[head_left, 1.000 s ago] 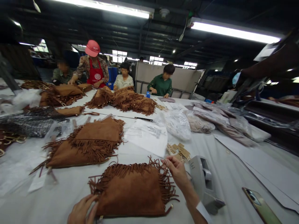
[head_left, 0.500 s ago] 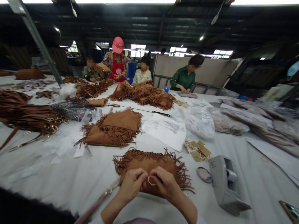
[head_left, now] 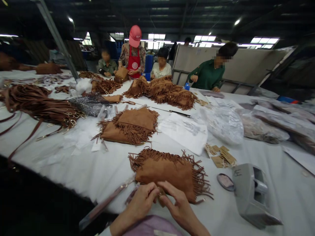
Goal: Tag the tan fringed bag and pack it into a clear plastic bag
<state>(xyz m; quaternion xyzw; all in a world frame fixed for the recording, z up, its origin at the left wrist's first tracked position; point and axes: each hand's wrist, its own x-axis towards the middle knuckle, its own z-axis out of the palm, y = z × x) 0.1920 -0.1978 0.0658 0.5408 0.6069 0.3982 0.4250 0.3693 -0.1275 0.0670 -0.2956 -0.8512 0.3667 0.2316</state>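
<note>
Head view: probable tape dispenser (head_left: 246,193) near bag (head_left: 166,170)

A pale purple garment (head_left: 150,226) is worn at the front. A whitish sleeve (head_left: 106,232) is partly shown, left.

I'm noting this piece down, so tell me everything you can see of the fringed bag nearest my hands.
The bag looks like brown suede, roughly rectangular, lying flat on the white table cover. Thin fringe runs along its far edge and right side. Your left hand and right hand partly hide its near edge; I can't tell whether they touch it.
</note>
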